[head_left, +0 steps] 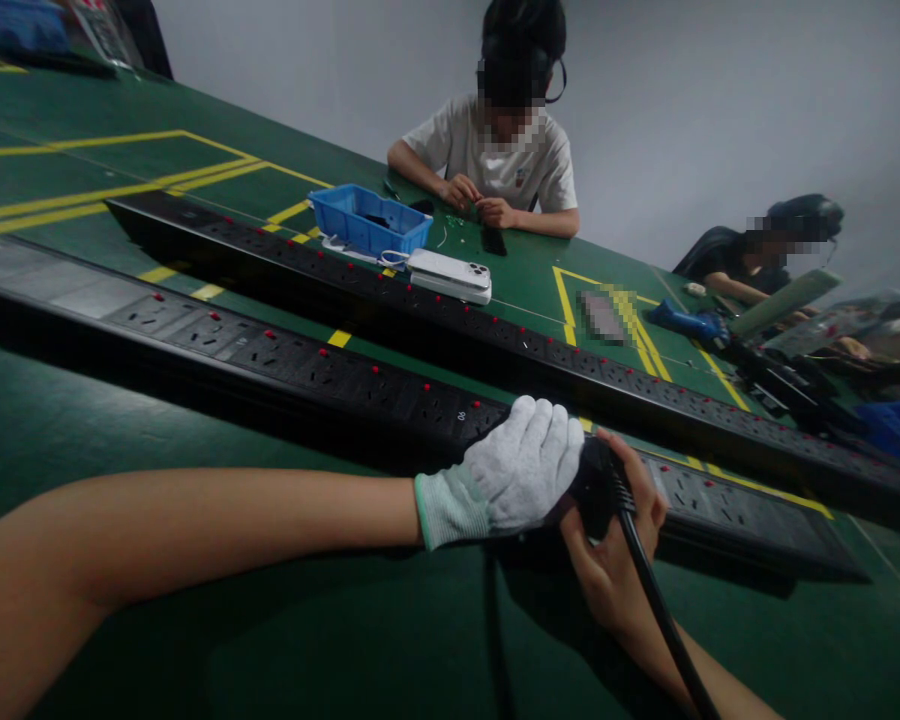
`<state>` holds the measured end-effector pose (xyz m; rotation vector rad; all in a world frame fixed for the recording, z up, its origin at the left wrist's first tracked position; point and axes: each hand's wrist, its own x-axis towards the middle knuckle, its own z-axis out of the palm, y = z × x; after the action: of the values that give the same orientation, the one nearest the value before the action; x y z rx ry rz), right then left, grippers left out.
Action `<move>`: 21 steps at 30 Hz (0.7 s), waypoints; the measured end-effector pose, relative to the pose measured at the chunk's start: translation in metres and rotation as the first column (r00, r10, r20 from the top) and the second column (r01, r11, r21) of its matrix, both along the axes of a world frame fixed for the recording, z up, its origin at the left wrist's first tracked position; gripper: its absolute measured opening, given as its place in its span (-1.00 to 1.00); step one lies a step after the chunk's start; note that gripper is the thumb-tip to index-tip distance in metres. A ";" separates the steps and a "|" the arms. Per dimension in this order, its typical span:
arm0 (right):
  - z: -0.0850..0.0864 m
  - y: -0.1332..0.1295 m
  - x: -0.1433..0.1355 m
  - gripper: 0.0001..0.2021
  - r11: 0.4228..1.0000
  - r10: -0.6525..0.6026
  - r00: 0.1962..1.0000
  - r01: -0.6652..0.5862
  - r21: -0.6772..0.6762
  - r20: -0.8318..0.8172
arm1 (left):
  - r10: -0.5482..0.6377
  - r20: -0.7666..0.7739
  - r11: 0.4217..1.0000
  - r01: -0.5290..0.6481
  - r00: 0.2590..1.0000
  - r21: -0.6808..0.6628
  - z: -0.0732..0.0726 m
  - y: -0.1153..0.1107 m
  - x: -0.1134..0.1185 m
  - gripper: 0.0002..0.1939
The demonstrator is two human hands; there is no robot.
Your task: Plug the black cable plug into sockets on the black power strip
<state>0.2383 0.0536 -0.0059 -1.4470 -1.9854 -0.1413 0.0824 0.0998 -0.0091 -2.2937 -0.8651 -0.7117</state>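
A long black power strip (330, 375) with a row of sockets and red lights or buttons lies slantwise before me. My left hand (526, 465), in a white knit glove with a green cuff, is closed over it, fingers pressed together across the top. Right beside the glove, my bare right hand (630, 540) grips a black plug (594, 475) at the strip, thumb on the near side. From the plug a thick black cord (664, 610) runs down to the lower edge. The plug's prongs are hidden, so I cannot tell whether they sit in a socket.
Behind lies a second black power strip (457, 325), nearly parallel. Past it are a blue bin (364, 222) and a white phone (450, 270) on a white box. Across the green table (270, 590) a person handles small parts. Further people and black equipment (780, 380) are at right.
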 end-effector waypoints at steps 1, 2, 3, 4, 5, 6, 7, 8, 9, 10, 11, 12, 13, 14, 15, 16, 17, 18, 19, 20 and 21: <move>0.000 0.000 0.000 -0.41 1.000 0.000 1.000 0.000 -0.002 -0.005 | -0.001 0.002 1.000 0.001 1.000 0.002 0.000 0.000 0.000 -0.57; 0.000 0.000 0.000 -0.42 1.000 0.002 1.000 -0.002 -0.004 -0.011 | -0.003 0.005 1.000 0.003 1.000 0.004 -0.001 0.000 0.000 -0.57; 0.000 0.000 0.000 -0.42 1.000 0.005 1.000 -0.005 -0.006 -0.015 | -0.005 0.008 1.000 0.005 1.000 0.005 -0.001 0.000 0.000 -0.56; 0.000 0.000 0.000 -0.43 1.000 0.008 1.000 -0.008 -0.005 -0.018 | -0.008 0.011 1.000 0.008 1.000 0.006 -0.001 0.000 0.001 -0.56; -0.001 0.000 0.000 -0.43 1.000 0.010 1.000 -0.010 -0.003 -0.020 | -0.012 0.015 1.000 0.012 1.000 0.008 -0.002 0.001 0.001 -0.55; -0.001 0.000 0.000 -0.43 1.000 0.010 1.000 -0.010 -0.001 -0.022 | -0.014 0.019 1.000 0.014 1.000 0.010 -0.003 0.001 0.001 -0.54; -0.001 0.000 0.000 -0.43 1.000 0.008 1.000 -0.008 0.002 -0.024 | -0.015 0.025 1.000 0.014 1.000 0.016 -0.003 0.001 0.001 -0.54; -0.001 0.001 0.000 -0.44 1.000 0.006 1.000 -0.006 0.005 -0.026 | -0.014 0.032 1.000 0.013 0.999 0.028 -0.003 0.001 0.002 -0.54; -0.001 0.001 0.000 -0.44 1.000 0.004 1.000 -0.004 0.007 -0.026 | -0.014 0.041 0.999 0.012 0.999 0.041 -0.004 0.002 0.002 -0.54; -0.002 0.001 0.000 -0.45 1.000 0.001 1.000 -0.001 0.012 -0.025 | -0.015 0.048 0.999 0.013 0.999 0.051 -0.004 0.002 0.002 -0.54; -0.002 0.001 0.000 -0.46 1.000 -0.001 1.000 0.001 0.014 -0.023 | -0.018 0.053 0.998 0.015 0.998 0.054 -0.004 0.002 0.002 -0.54; -0.002 0.001 0.000 -0.46 1.000 -0.002 1.000 0.002 0.017 -0.021 | -0.023 0.056 0.999 0.021 0.998 0.049 -0.004 0.002 0.002 -0.54; -0.002 0.001 0.000 -0.46 1.000 -0.002 1.000 0.002 0.019 -0.021 | -0.030 0.055 0.999 0.028 0.998 0.035 -0.004 0.002 0.002 -0.53; -0.002 0.002 0.000 -0.47 1.000 -0.001 1.000 0.001 0.022 -0.022 | -0.036 0.054 0.999 0.035 0.998 0.018 -0.004 0.002 0.002 -0.52; -0.003 0.002 -0.001 -0.47 1.000 -0.001 1.000 0.001 0.026 -0.025 | -0.038 0.053 0.999 0.038 0.998 0.003 -0.003 0.001 0.002 -0.51; -0.003 0.002 -0.001 -0.47 1.000 0.001 1.000 0.000 0.031 -0.029 | -0.034 0.052 0.999 0.034 0.998 -0.008 -0.003 0.001 0.002 -0.50; -0.003 0.002 -0.001 -0.47 0.999 0.003 1.000 -0.002 0.035 -0.029 | -0.022 0.052 1.000 0.023 0.998 -0.011 -0.003 0.000 0.003 -0.50; -0.003 0.003 -0.001 -0.47 0.999 0.002 1.000 -0.001 0.039 -0.026 | -0.007 0.051 1.000 0.007 0.999 -0.011 -0.003 0.000 0.003 -0.51; -0.003 0.003 -0.001 -0.46 0.999 -0.001 1.000 0.002 0.041 -0.020 | 0.013 0.048 1.000 -0.012 0.999 -0.009 -0.003 0.000 0.004 -0.52; -0.003 0.003 0.000 -0.46 0.999 -0.003 1.000 0.004 0.040 -0.014 | 0.032 0.044 0.999 -0.031 0.999 -0.009 -0.003 -0.001 0.005 -0.53; -0.003 0.003 -0.001 -0.46 0.999 -0.006 1.000 0.007 0.037 -0.010 | 0.045 0.039 0.999 -0.045 0.998 -0.013 -0.003 -0.001 0.005 -0.54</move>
<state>0.2378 0.0566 -0.0085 -1.4284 -1.9604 -0.1721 0.0875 0.0990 -0.0122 -2.2701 -0.9386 -0.7362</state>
